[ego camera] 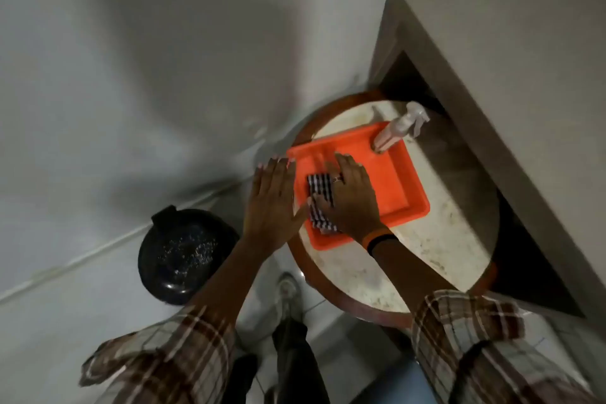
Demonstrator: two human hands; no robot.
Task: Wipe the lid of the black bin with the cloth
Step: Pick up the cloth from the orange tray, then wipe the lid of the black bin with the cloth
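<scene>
A black bin with a round glossy lid [187, 252] stands on the floor at the lower left; pale specks dot the lid. A black-and-white checked cloth [319, 193] lies in an orange tray [393, 180] on a round table. My right hand [351, 197] lies flat on the cloth, fingers spread over it. My left hand [273, 200] hovers flat and open at the tray's left edge, its thumb next to the cloth. Much of the cloth is hidden under my right hand.
A clear spray bottle [398, 126] stands in the tray's far corner. The round table [442, 239] has a pale stone top and a brown rim. A grey counter [508, 92] rises on the right. My shoe [288, 292] is on the tiled floor between bin and table.
</scene>
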